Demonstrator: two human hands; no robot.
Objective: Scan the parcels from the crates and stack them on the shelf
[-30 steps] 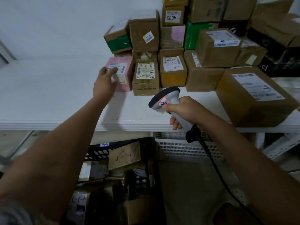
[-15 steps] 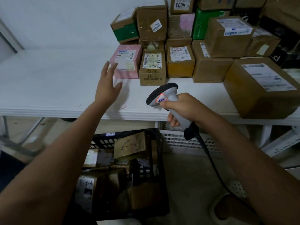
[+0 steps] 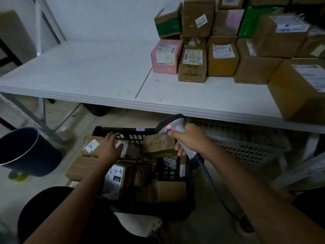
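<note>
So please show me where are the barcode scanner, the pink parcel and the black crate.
barcode scanner (image 3: 173,124): head view, on its grey head.
pink parcel (image 3: 166,56): head view, on its front label.
black crate (image 3: 123,131): head view, on its far rim.

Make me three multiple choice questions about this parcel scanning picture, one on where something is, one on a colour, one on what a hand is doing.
1. Where is the left hand?
A. on the shelf
B. over parcels in the black crate
C. on the bucket

2. What colour is the leftmost front parcel on the shelf?
A. pink
B. blue
C. white

3. What is the right hand doing?
A. hanging empty
B. pressing a box
C. gripping the scanner

Answers: B, its fingers spread above crate parcels; A, its front is pink; C, fingers wrap the handle.
</note>
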